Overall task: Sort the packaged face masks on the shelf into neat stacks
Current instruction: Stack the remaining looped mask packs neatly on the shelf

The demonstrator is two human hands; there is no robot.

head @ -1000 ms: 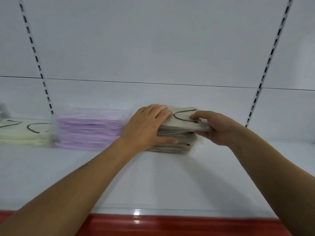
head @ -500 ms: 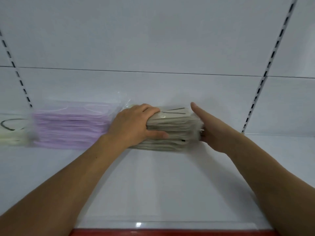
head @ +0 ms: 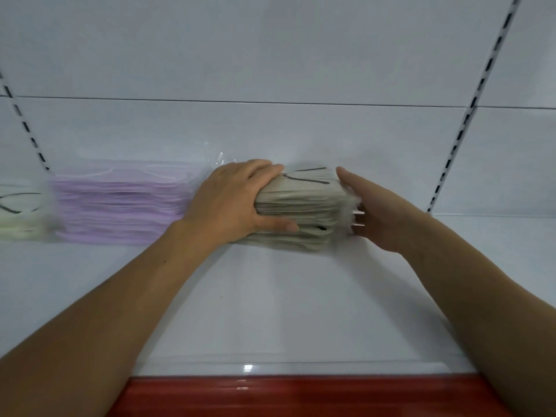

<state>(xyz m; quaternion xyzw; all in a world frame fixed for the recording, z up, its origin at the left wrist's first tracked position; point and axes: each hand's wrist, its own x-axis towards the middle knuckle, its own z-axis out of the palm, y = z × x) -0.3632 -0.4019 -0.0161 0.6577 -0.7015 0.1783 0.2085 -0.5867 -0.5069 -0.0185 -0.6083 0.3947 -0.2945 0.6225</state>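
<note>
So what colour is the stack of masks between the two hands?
The stack is beige-grey, with dark ear loops on top; head view.

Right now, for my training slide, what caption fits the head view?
Left hand grips, right hand presses a beige mask stack on the white shelf, beside a purple stack.

Head camera faces shelf (head: pixel 270 311), seemingly close.

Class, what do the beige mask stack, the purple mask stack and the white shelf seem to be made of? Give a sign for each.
Beige mask stack: thin layers, probably non-woven fabric, in clear film glinting at its right end. Purple mask stack: similar layers; crinkled clear plastic juts past its top right. White shelf: smooth, semi-gloss, perhaps painted metal; it shows reflections.
</note>
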